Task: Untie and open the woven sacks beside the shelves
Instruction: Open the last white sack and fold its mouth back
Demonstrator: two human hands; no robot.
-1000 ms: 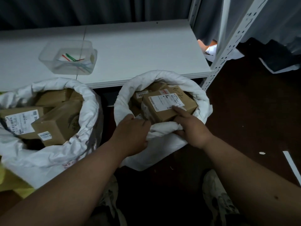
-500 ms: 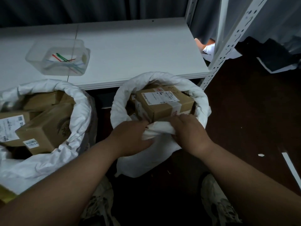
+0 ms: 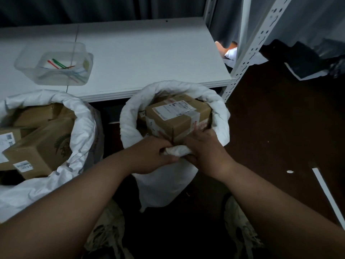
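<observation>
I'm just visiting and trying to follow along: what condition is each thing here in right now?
Right sack: open, rim rolled down, boxes inside.
Left sack: open, rim rolled down, full of boxes.
Top box: taped shut, labelled.
Left hand: closed on the right sack's near rim.
Right hand: closed on the same rim.
Clear tub: no lid, holds coloured ties.
</observation>
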